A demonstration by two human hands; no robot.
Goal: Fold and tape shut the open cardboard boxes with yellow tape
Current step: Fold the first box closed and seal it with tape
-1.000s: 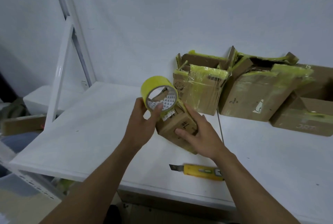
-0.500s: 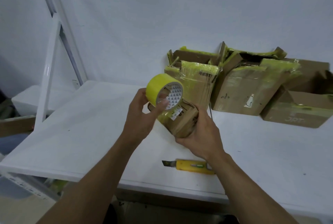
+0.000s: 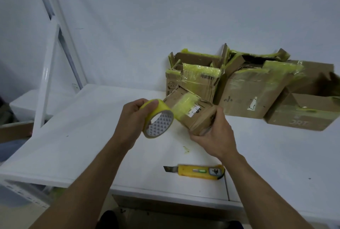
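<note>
The left hand (image 3: 131, 120) grips the yellow tape roll (image 3: 156, 118), its strip running onto the small cardboard box (image 3: 199, 118) that the right hand (image 3: 217, 136) clutches over the white table (image 3: 82, 136). I'd pull the strip flat across the seam, wrap it over the box's edge, then press it down. Open tabletop lies to the left, while the utility knife (image 3: 196, 171) sits near the front edge and taped boxes (image 3: 253, 92) crowd the back right.
</note>
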